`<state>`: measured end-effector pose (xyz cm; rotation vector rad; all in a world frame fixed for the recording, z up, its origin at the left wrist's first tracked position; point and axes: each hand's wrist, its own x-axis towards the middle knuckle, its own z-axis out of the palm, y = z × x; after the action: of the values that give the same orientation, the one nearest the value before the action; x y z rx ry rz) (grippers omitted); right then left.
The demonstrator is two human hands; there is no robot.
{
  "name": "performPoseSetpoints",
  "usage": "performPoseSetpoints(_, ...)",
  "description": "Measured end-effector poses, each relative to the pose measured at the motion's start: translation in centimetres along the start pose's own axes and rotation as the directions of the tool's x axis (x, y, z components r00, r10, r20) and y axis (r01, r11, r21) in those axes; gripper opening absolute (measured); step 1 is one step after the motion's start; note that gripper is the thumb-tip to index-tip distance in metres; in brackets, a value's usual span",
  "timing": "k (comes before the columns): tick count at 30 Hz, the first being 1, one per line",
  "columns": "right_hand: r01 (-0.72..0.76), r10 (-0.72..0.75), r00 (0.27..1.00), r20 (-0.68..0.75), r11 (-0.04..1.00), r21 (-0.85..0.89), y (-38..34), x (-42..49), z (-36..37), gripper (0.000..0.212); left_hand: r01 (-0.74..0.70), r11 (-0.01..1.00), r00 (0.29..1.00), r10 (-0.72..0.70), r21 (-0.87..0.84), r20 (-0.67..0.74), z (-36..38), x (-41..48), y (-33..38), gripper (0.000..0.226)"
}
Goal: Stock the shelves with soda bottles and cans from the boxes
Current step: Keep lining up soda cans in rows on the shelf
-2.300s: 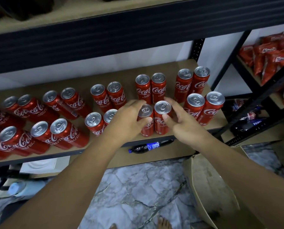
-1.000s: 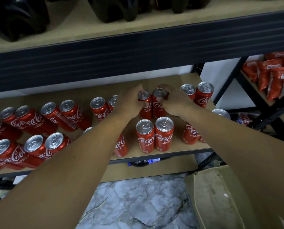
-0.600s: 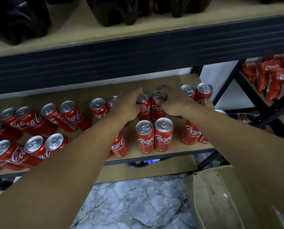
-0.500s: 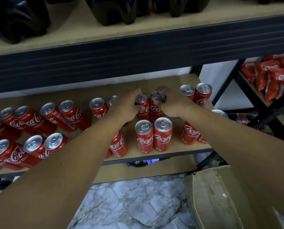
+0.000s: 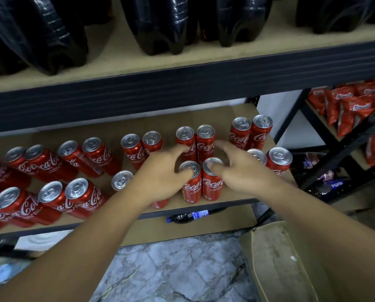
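Note:
Several red Coca-Cola cans stand in pairs on the brown shelf board (image 5: 204,114). My left hand (image 5: 160,179) and my right hand (image 5: 243,171) hover over the middle pairs with fingers spread. The left thumb lies on the top of the front left can (image 5: 192,189), and the left forefinger reaches the rear pair (image 5: 205,138). On the front right can (image 5: 212,186) the right thumb touches the lid. Neither hand is wrapped round a can. My left forearm hides part of another can.
Large dark bottles (image 5: 160,22) fill the upper shelf. An open cardboard box (image 5: 280,258) stands on the marble floor at lower right. A Pepsi bottle (image 5: 188,215) lies on the lower shelf. Red snack bags (image 5: 352,105) sit on a rack to the right.
Both hands have let go of the rear pair of cans and drawn back toward me, over the front pair. The rear pair now stands uncovered.

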<state>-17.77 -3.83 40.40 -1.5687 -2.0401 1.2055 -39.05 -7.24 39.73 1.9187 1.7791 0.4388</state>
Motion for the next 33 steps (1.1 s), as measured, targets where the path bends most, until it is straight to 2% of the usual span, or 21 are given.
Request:
performPoseSetpoints(4, -0.031, 0.031, 0.999, -0.012, 0.999, 0.043, 1.3, -1.3, 2.1, 0.038, -0.004, 0.997, 0.998, -0.001, 0.077, 0.068, 1.5, -0.3, 0.0, 0.052)
performPoseSetpoints(7, -0.058, 0.059, 0.998, -0.035, 0.997, 0.044, 1.6, -1.4, 3.1, 0.048, 0.038, 0.993, 0.997, -0.045, 0.115, 0.061, 1.9, -0.1, 0.0, 0.034)
performPoseSetpoints(10, -0.075, 0.077, 0.996, -0.046, 0.996, 0.041, 1.8, -1.4, 3.6, 0.056, 0.047, 0.990, 0.996, -0.056, 0.129, 0.066, 1.7, -0.3, 0.2, 0.028)
performPoseSetpoints(14, -0.073, 0.077, 0.996, -0.040, 0.994, 0.078, 1.8, -1.8, 3.6, 0.066, 0.044, 0.989, 0.992, -0.059, 0.142, 0.109, 1.4, -0.7, 0.6, 0.066)
performPoseSetpoints(17, -0.030, 0.038, 0.998, -0.052, 0.988, 0.155, 1.7, -2.6, 3.5, 0.068, -0.001, 0.993, 0.996, -0.010, 0.121, 0.092, 1.4, -1.3, 1.0, 0.078)
performPoseSetpoints(20, -0.002, 0.027, 0.992, -0.122, 0.979, 0.202, 1.7, -3.9, 3.4, 0.062, -0.061, 0.997, 0.997, 0.059, 0.046, 0.045, 1.4, -2.6, 1.9, 0.077)
performPoseSetpoints(24, 0.026, 0.018, 0.967, -0.254, 0.985, 0.168, 1.8, -6.5, 2.7, 0.053, -0.180, 0.983, 0.983, 0.180, 0.016, -0.016, 1.8, -4.6, 3.7, 0.067)
performPoseSetpoints(28, 0.064, 0.007, 0.945, -0.328, 0.977, 0.204, 2.3, -8.6, 2.4, 0.051, -0.231, 0.973, 0.973, 0.231, -0.016, -0.014, 2.6, -5.6, 4.7, 0.064)
performPoseSetpoints(33, 0.057, 0.003, 0.929, -0.369, 0.987, 0.150, 3.2, -9.7, 2.0, 0.048, -0.272, 0.962, 0.962, 0.272, -0.022, 0.014, 2.9, -5.3, 5.6, 0.064)
